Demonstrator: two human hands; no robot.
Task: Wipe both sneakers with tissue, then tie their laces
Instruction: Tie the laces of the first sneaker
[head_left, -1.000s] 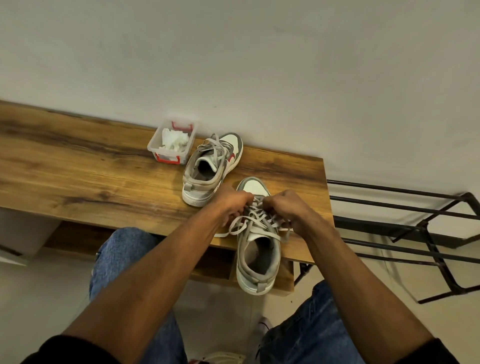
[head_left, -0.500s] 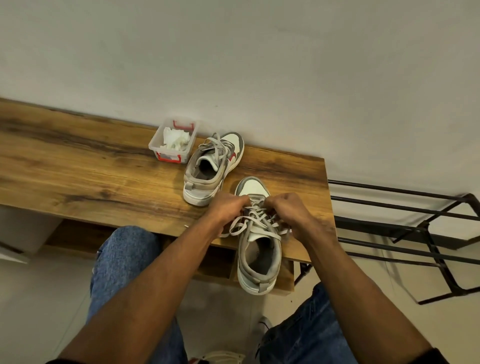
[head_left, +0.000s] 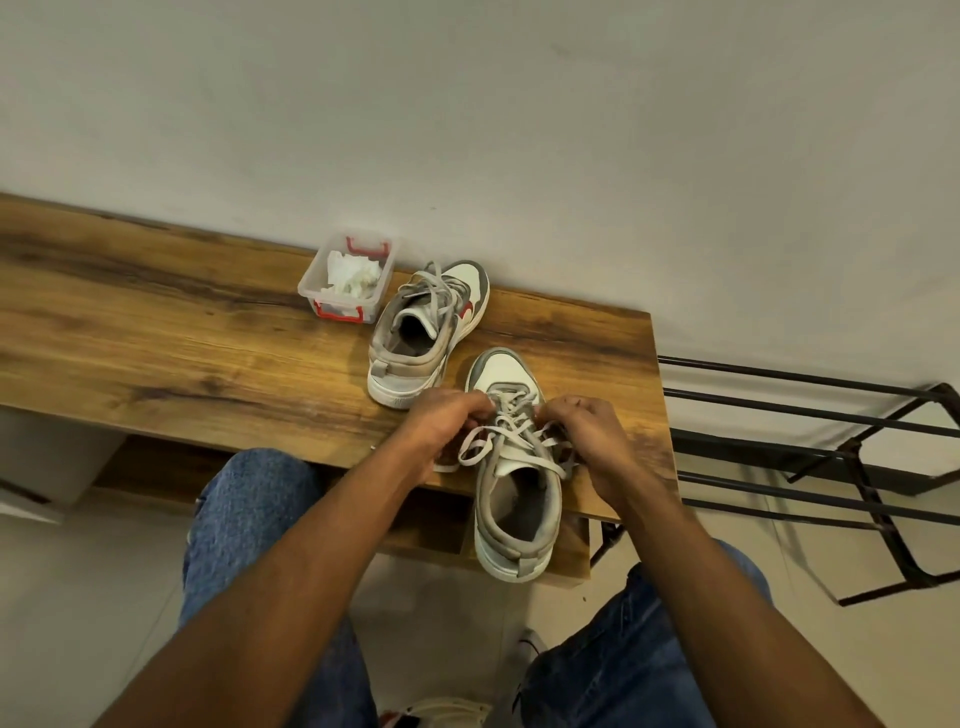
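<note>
Two grey-and-white sneakers stand on a wooden bench (head_left: 156, 338). The near sneaker (head_left: 517, 514) points away from me, its heel past the bench's front edge. Its grey laces (head_left: 511, 434) lie loose across the tongue. My left hand (head_left: 447, 421) pinches the laces on the left side, and my right hand (head_left: 592, 436) pinches them on the right. The far sneaker (head_left: 426, 332) sits behind, to the left, with its laces tied. Crumpled tissue (head_left: 350, 275) lies in a clear box (head_left: 311, 291) with red clips.
A black metal rack (head_left: 831, 457) stands right of the bench, close to my right forearm. The wall runs directly behind the bench. My knees in blue jeans (head_left: 249, 519) are under the bench's front edge. Another shoe shows on the floor (head_left: 441, 712).
Both hands stay on the near sneaker's laces, shifting slightly as they work them. The sneakers and the box have not moved.
</note>
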